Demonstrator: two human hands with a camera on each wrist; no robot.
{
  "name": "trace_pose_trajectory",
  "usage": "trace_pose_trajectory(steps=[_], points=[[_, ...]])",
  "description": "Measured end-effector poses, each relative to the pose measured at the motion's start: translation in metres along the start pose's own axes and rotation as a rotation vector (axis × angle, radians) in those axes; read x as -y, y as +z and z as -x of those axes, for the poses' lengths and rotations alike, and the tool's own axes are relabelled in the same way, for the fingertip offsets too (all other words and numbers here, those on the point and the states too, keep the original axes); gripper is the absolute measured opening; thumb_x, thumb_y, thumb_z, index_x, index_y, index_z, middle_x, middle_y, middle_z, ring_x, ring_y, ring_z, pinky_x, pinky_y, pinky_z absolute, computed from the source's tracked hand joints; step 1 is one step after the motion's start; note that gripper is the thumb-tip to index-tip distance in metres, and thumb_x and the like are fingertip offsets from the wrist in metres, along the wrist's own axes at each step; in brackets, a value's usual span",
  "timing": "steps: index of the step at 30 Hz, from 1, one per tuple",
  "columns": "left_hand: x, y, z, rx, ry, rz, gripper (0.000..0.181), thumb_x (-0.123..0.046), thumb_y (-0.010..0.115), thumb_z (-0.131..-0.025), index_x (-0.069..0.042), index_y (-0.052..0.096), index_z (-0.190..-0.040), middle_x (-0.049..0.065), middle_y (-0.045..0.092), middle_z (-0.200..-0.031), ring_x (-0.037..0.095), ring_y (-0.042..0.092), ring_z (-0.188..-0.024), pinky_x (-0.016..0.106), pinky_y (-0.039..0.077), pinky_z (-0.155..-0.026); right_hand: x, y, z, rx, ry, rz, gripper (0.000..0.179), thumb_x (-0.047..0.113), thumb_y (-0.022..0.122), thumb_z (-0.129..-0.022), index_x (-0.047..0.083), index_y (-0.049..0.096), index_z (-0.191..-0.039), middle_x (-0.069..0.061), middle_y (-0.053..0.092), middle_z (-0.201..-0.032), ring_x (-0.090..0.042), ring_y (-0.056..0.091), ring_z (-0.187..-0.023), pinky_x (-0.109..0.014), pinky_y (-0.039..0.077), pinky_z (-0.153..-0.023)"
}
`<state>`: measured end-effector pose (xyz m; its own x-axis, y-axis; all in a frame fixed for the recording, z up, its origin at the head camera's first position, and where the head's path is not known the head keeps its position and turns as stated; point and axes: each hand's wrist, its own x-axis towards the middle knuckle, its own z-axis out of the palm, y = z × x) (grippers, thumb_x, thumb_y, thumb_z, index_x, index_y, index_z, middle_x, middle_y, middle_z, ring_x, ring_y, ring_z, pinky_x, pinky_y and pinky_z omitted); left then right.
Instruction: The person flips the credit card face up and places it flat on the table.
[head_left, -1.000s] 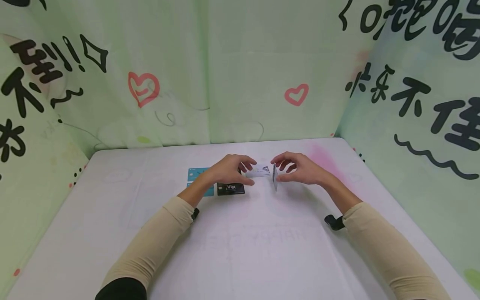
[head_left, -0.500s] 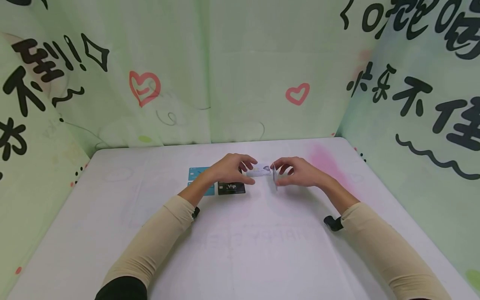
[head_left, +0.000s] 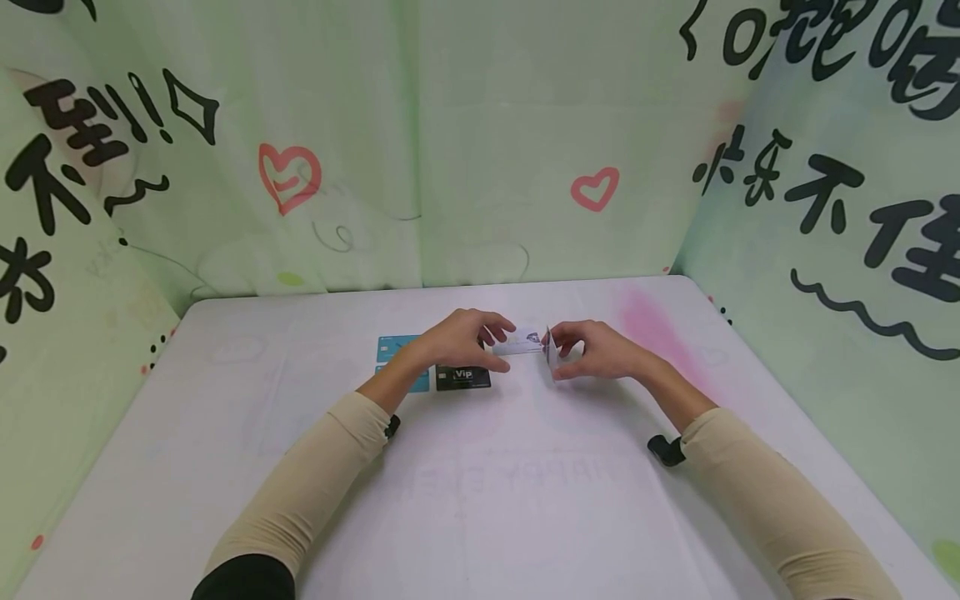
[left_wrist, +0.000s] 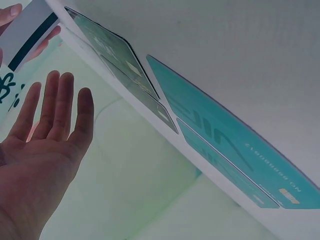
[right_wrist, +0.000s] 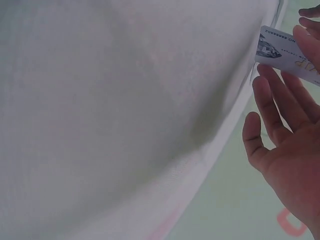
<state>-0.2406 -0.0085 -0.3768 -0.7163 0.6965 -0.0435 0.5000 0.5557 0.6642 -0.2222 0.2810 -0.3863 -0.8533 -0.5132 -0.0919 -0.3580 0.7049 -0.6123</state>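
Note:
My right hand pinches a silver-white card between thumb and fingertips. The card stands on edge, close over the table; its dark-striped back shows in the left wrist view. To its left, another whitish card lies flat on the table. My left hand hovers above a black card lettered "Vip", its fingers relaxed with nothing between them. Blue cards lie farther left, partly behind the left hand and wrist. A further dark card is mostly hidden under that hand.
A white cloth covers the table. Green printed curtains with hearts and black lettering enclose its back and sides. The black straps of the wrist cameras show at both forearms.
My right hand has come slightly nearer and lower with the card, which has turned a little so more of its face shows. The left hand stays in place.

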Motion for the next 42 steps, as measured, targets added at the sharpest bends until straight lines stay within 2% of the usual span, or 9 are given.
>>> trace_pose_trajectory(steps=[5,12,22,32,42], points=[[0.0000,-0.0002,0.0006,-0.004,-0.004,-0.006,0.065,-0.031,0.083,-0.089,-0.011,0.059,-0.146,0.010,0.069,-0.132,0.025,0.064,-0.120,0.038,0.054,-0.102,-0.0007,0.0020,-0.0003,0.002,0.010,-0.010,0.057,0.020,0.089,-0.083,0.002,0.064,-0.131,-0.012,0.071,-0.120,-0.028,0.065,-0.108,-0.046,0.053,-0.095],[0.0007,-0.0007,0.0013,-0.010,-0.004,-0.003,0.066,-0.031,0.084,-0.088,-0.011,0.059,-0.146,0.010,0.069,-0.132,0.026,0.065,-0.121,0.039,0.053,-0.102,0.0016,0.0040,0.0011,0.012,-0.001,-0.032,0.056,0.018,0.089,-0.082,0.006,0.064,-0.132,-0.009,0.072,-0.121,-0.027,0.067,-0.109,-0.038,0.055,-0.088],[0.0010,-0.0017,0.0025,-0.008,-0.007,0.004,0.066,-0.030,0.084,-0.089,-0.010,0.059,-0.146,0.011,0.069,-0.132,0.026,0.065,-0.122,0.040,0.053,-0.104,0.0047,0.0029,-0.0001,0.005,0.007,-0.012,0.056,0.019,0.088,-0.083,0.008,0.065,-0.133,-0.009,0.071,-0.122,-0.028,0.070,-0.108,-0.051,0.055,-0.096],[0.0021,-0.0016,0.0008,-0.005,0.003,-0.002,0.066,-0.031,0.084,-0.089,-0.010,0.059,-0.146,0.010,0.069,-0.132,0.023,0.064,-0.120,0.039,0.053,-0.103,0.0041,0.0055,-0.0015,-0.021,-0.014,-0.039,0.057,0.012,0.088,-0.082,0.003,0.066,-0.133,-0.012,0.069,-0.127,-0.027,0.071,-0.106,-0.046,0.058,-0.095],[0.0010,-0.0035,0.0008,-0.009,0.002,-0.003,0.065,-0.030,0.083,-0.089,-0.009,0.059,-0.146,0.012,0.069,-0.133,0.024,0.065,-0.119,0.040,0.053,-0.103,0.0077,0.0041,-0.0014,-0.047,-0.010,0.004,0.055,0.015,0.090,-0.081,0.004,0.069,-0.131,-0.011,0.070,-0.123,-0.024,0.069,-0.103,-0.047,0.057,-0.097]])
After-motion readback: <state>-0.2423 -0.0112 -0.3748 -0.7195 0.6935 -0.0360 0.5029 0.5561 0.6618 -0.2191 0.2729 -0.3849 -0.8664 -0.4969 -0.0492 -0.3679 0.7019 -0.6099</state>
